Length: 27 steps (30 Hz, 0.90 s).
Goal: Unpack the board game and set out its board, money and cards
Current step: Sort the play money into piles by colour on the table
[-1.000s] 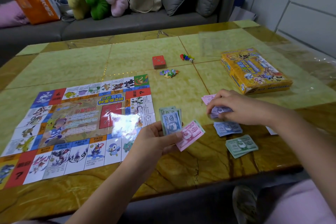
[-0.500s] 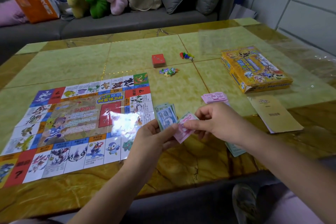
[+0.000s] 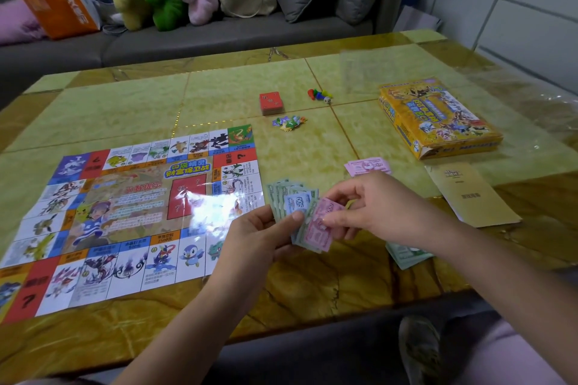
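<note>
Play money (image 3: 295,206) is fanned in the left hand (image 3: 259,237) above the worktop's (image 3: 125,109) near edge; the right hand (image 3: 372,209) pinches a pink note (image 3: 322,228) from it. Game board (image 3: 125,212) lies flat toward the left edge, yellow box (image 3: 438,119) toward the right edge.

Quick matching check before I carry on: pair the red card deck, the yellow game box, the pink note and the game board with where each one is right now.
Things:
1. red card deck
2. yellow game box
3. pink note
4. game board

Places:
A. pinched between both hands
B. spread flat on the table's left side
C. far right of the table
D. mid-table, beyond the board's far right corner

Pairs: 1-D, 2-C, 3-A, 4-B
</note>
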Available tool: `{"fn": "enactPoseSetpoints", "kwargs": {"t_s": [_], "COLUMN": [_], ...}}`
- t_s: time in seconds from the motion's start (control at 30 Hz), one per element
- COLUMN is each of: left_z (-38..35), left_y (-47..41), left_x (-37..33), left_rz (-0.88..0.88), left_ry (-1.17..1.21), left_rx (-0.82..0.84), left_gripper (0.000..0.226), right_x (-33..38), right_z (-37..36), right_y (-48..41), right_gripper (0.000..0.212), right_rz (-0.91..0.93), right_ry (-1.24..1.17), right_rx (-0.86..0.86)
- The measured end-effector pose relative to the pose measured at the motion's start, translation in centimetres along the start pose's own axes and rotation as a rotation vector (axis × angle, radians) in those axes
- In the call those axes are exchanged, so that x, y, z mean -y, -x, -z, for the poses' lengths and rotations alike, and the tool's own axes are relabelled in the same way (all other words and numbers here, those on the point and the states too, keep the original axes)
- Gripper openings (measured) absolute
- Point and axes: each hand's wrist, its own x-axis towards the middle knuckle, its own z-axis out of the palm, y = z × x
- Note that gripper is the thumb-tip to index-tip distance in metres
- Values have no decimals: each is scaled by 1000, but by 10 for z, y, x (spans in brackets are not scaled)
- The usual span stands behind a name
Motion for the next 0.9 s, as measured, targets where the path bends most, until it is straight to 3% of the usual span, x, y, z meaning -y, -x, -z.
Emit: {"fn": "enactPoseSetpoints", "kwargs": {"t_s": [0.1, 0.43, 0.6, 0.8, 0.9], "left_z": [0, 0, 1, 2, 3], "left_y": [-1, -4, -5, -5, -6], "left_x": [1, 0, -5, -6, -7], "left_rz": [-12, -7, -26, -21, -23], "left_ry": [20, 63, 109, 128, 131], "left_rx": [-2, -18, -32, -51, -55], "left_gripper": [32, 29, 26, 18, 17], "right_x": [-1, 0, -1, -4, 1], "right_z": [0, -9, -6, 2, 22], "right_y": [-2, -9, -13, -21, -26], "right_gripper": [15, 8, 25, 13, 12], "right_rz": [-36, -75, -61, -28, 1], "right_ry": [-130, -173, -143, -238, -363], "right_rx": [-85, -178, -237, -160, -254]}}
